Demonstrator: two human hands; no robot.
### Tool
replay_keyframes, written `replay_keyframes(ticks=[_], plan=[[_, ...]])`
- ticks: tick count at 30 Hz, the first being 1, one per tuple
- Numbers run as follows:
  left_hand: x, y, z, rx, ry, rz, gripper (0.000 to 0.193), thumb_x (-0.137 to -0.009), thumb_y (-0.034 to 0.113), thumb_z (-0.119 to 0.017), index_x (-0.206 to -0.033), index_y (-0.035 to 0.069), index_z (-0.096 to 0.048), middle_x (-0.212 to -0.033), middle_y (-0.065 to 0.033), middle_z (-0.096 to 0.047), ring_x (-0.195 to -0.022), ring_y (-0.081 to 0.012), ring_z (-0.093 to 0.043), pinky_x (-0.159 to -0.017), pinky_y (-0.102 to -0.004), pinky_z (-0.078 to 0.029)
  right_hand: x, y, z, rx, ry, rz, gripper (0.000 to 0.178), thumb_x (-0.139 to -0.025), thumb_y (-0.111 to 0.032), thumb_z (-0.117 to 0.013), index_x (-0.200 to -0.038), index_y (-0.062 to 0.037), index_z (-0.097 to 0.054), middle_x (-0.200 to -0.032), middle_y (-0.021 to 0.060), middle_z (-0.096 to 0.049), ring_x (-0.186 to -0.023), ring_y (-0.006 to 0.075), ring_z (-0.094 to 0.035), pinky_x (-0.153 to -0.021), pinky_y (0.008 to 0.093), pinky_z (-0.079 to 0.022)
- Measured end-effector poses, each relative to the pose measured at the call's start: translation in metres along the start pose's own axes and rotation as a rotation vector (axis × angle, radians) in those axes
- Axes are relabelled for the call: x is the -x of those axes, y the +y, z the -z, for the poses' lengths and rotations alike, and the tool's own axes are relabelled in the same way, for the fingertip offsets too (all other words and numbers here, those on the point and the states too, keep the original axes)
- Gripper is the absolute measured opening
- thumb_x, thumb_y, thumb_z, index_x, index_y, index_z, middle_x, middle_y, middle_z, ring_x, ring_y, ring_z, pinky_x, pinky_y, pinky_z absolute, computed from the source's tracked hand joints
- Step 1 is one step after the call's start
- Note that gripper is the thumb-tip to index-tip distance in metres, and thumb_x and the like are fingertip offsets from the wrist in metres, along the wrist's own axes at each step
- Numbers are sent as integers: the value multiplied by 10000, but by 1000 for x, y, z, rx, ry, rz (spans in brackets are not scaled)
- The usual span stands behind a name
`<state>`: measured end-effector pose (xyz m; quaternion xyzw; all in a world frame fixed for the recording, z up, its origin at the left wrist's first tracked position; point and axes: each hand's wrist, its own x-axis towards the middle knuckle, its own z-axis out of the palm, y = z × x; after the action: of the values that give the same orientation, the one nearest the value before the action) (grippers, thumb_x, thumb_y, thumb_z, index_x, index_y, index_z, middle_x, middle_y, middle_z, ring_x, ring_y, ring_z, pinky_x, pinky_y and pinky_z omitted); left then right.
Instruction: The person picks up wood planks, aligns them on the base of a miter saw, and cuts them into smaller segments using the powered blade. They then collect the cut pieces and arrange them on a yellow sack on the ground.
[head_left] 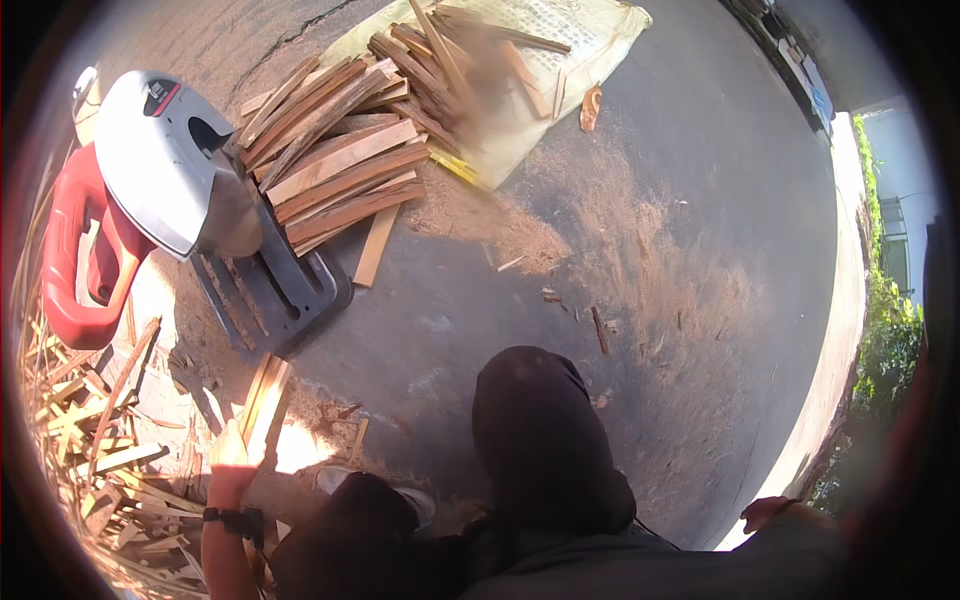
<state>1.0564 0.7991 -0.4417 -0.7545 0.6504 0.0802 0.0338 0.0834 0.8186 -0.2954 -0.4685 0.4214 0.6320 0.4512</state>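
Far left: loose offcuts (90,450) heaped on the ground, within reach. Left hand (228,455) closed round the near end of a thin wood strip (265,400), angled up toward the chop saw (150,190) as if for feeding. Beyond its base (270,290), cut slats (340,150) stacked parallel by a sack (590,40). Right hand (770,512) rests at the hip; grip cannot be told
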Motion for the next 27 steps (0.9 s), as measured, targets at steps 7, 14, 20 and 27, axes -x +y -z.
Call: replay_keyframes(ticks=[7, 14, 20, 27], plan=[[-7, 35, 58, -487, -640, -215, 318, -731, 209, -662, -942, -4, -556, -786, -206, -595, -723, -373, -588, -591, -440, -478, -70, -16, 37, -316, 452, -146, 444, -702, -278, -605, -1072, -38, -647, -1017, 208, -650, -1024, 369, -597, -899, 446, -471], [-23, 79, 71, -270, -562, -14, 357, -737, 224, -673, -973, -4, -535, -808, -222, -594, -753, -393, -583, -628, -448, -475, -213, -159, 300, -675, 1084, 311, 412, -794, -230, -667, -1112, 20, -585, -991, 210, -657, -938, 358, -635, -818, 416, -500], [-43, 118, 71, -113, -563, 83, 390, -741, 236, -683, -1000, -4, -516, -827, -235, -593, -779, -410, -579, -660, -454, -472, -258, -255, 392, -594, 1345, 197, 379, -724, -268, -748, -952, -26, -567, -928, 188, -636, -876, 391, -615, -787, 455, -496], [-116, 182, 14, 8, -586, 72, 430, -747, 251, -694, -1031, -4, -495, -849, -251, -591, -809, -430, -574, -697, -462, -468, -320, -234, 357, -381, 1520, 125, 265, -754, -235, -672, -899, -42, -563, -913, 184, -625, -837, 375, -616, -758, 472, -496]])
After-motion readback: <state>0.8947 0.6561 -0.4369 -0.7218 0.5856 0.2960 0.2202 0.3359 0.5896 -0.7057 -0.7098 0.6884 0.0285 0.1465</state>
